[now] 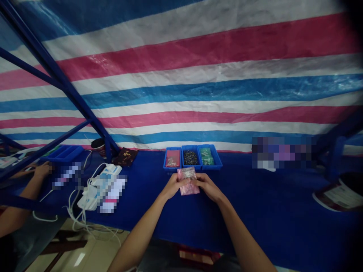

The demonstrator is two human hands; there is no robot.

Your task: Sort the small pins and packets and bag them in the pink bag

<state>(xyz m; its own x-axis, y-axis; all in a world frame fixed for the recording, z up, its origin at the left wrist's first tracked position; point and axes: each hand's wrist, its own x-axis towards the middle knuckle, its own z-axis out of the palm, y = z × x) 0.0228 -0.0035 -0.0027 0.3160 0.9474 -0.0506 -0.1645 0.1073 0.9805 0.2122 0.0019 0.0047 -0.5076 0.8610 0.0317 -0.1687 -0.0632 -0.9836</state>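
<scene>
A small pink see-through plastic bag [189, 189] is held between both hands over the blue table. My left hand [172, 187] grips its left edge, with the thumb lying across the front. On the right edge, my right hand [209, 186] pinches it the same way. Something greyish shows inside the upper part of the bag, too small to name. Just beyond the hands stand three blue bins: one with pink bags [172, 158], one with dark screw-like pieces [190, 157], and one with green packets [207, 155].
Left of me, a white power strip [90, 194] lies among tangled cables, near a dark brown packet [124, 156]. A co-worker's hand [42, 170] rests by a blue tray [66, 153]. A round tub [340, 192] stands at right. A striped sheet [181, 87] hangs behind the table.
</scene>
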